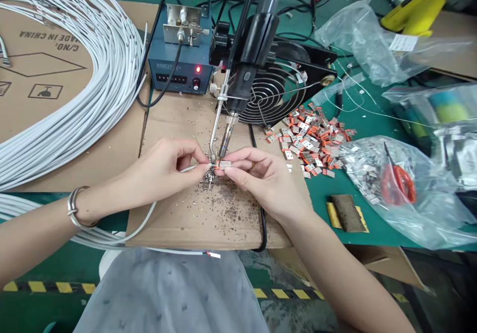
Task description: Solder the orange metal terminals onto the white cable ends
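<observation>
My left hand (167,168) pinches the end of a white cable (150,212) between thumb and forefinger. Opposite it, my right hand (269,180) grips a small USB connector (225,164), silver with an orange-red part, by its metal shell. The cable end and the connector meet between my fingertips; the wires there are too small to make out. Just above this joint stands the tip of a mounted soldering iron (244,82), beside a thin bent metal tube (216,129). Whether the tip touches the connector I cannot tell.
Many white cables (100,74) lie bundled on cardboard at left. A blue control box (179,59) and a fan (266,94) stand behind. To the right are piled USB connectors (309,139), a sponge (348,213), a plastic bag (428,218) and orange-handled scissors (404,184). Solder scraps litter the cardboard.
</observation>
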The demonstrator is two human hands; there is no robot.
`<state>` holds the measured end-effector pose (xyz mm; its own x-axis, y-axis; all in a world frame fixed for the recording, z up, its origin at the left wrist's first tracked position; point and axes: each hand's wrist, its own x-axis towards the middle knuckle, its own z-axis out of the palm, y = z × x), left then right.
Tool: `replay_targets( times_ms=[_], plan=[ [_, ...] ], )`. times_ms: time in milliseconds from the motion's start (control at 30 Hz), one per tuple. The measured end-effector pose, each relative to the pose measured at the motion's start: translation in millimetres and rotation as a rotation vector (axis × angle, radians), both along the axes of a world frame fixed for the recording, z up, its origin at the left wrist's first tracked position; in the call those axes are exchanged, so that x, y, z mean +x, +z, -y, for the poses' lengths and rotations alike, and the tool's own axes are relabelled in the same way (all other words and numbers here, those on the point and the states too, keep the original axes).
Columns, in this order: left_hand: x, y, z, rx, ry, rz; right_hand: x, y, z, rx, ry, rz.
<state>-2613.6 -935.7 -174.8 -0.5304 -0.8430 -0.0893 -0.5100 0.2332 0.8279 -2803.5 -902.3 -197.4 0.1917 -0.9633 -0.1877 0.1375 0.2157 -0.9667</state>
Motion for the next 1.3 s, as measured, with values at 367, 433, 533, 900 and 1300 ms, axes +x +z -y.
replay_targets(
  times_ms=[367, 433, 533, 900, 1300],
  plan=[
    [0.4, 2.1, 0.3, 0.0, 0.002, -0.002, 0.6, -1.8, 0.5, -0.018, 0.007, -0.012],
    [1.2, 2.9, -0.3, -0.001, 0.0, -0.004, 0.5, -1.9, 0.3, -0.029, 0.006, -0.014],
    [1.1, 3.4, -1.2, 0.004, -0.004, -0.003, 0.1, -1.0, 0.0, -0.031, 0.002, -0.017],
    [-2.1, -4.7, -1.0, 0.023, 0.013, -0.024, -3.1, -1.7, -0.5, -0.012, -0.001, -0.038],
    [0.3, -1.1, -5.0, -0.025, -0.006, 0.026, -1.6, -0.6, -1.3, -0.015, 0.025, -0.079]
  ],
)
